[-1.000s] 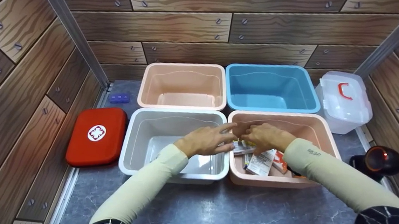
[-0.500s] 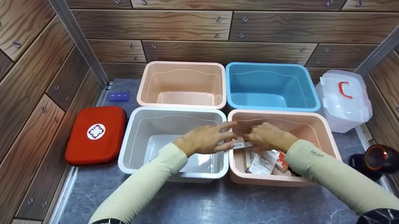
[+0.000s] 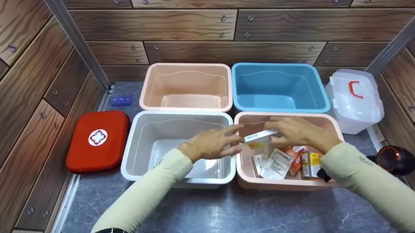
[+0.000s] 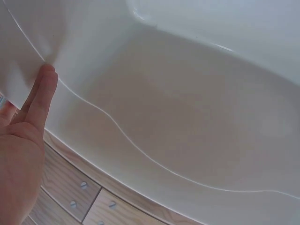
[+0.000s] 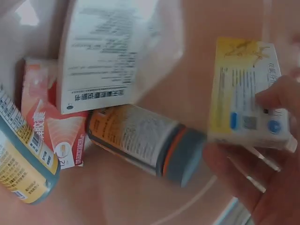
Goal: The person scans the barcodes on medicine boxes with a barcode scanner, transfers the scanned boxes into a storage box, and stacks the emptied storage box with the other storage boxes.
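My right hand point(image 3: 294, 130) pinches a white-and-yellow medicine box point(image 5: 246, 89) between thumb and fingers, over the front right pink bin point(image 3: 289, 184). In the head view the box appears edge-on. Beneath it in that bin lie a white printed packet point(image 3: 276, 164), an orange carton point(image 5: 58, 129), a bottle with a dark cap point(image 5: 140, 140) and another yellow-labelled bottle point(image 5: 23, 154). My left hand point(image 3: 211, 143) reaches over the grey bin point(image 3: 193, 180), fingers extended by its right rim and holding nothing. The left wrist view shows two straight fingers against that bin's inner wall.
Behind stand another pink bin point(image 3: 185, 65) and a blue bin point(image 3: 277, 65). A red first-aid case point(image 3: 98, 153) lies left, with a purple pill organizer point(image 3: 121, 100) beyond it. On the right are a clear lidded box point(image 3: 356, 106) and a black device point(image 3: 395, 160).
My right hand has risen from among the packs with the medicine box and shifted right, uncovering the yellow-labelled bottle. The left hand stays by the grey rim.
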The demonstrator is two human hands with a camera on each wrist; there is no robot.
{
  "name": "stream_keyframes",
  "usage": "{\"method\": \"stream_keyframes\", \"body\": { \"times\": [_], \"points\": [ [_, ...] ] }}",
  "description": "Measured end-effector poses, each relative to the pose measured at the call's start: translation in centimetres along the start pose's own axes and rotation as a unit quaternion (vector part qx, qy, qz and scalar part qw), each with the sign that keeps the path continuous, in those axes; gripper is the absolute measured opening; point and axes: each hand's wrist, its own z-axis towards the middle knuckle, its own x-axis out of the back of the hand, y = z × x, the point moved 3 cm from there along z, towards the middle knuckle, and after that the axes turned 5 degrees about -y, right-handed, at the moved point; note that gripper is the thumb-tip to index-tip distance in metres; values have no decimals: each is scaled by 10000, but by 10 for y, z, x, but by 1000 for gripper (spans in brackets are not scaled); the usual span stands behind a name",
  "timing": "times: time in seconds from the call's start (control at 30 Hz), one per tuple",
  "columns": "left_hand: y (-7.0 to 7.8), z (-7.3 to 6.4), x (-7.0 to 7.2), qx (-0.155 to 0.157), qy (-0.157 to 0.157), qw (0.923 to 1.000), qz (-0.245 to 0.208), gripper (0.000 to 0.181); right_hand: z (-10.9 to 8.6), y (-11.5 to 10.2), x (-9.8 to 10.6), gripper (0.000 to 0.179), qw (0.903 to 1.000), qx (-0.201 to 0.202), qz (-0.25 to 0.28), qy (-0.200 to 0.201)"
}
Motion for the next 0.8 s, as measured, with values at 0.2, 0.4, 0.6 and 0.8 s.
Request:
{"method": "stream_keyframes", "body": {
  "times": [0.2,0.4,0.6,0.8],
  "points": [
    [-1,-1,-1,-29,135,9999,-42,47,-27,9,23,23,9955,-360,671,568],
    [0,0,-2,-120,177,9998,-27,46,-61,22,39,23,9769,-824,1443,1341],
    [0,0,-1,-167,210,9996,-70,46,-94,39,46,42,9455,-1192,2167,2120],
    [0,-1,-2,-127,149,9998,-29,47,-131,56,44,31,9278,-1397,1913,2883]
  ]
}}
